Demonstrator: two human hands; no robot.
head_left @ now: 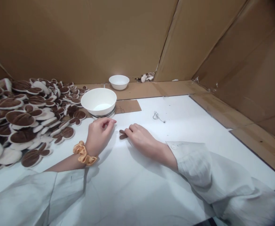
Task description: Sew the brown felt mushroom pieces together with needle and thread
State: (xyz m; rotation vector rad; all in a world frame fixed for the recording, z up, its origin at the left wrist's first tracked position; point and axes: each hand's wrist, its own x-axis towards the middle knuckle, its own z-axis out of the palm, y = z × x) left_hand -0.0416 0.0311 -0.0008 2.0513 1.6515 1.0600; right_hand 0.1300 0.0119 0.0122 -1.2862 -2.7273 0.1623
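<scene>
Your right hand (142,138) rests on the white tabletop (186,131) with its fingertips pressing on a small brown ear-shaped fabric piece (122,134), which lies flat between your two hands. The grip there is not clamped around it; the fingers are curled together on its edge. Your left hand (99,133), with an orange scrunchie (83,153) at the wrist, sits just beside the piece with fingers loosely curled; you cannot tell whether it pinches anything.

The piece looks light, soft and floppy, probably plush, so it will likely bend if lifted by one end. Pinching it at the narrow waist where the two lobes meet seems the surest hold.

The large white bowl (98,101) stands just beyond your left hand, and nothing is visible in it. A smaller white bowl (118,81) sits further back by the cardboard wall (92,37); its contents cannot be made out. A heap of brown-and-white plush pieces (22,119) fills the tabletop to your left.
</scene>
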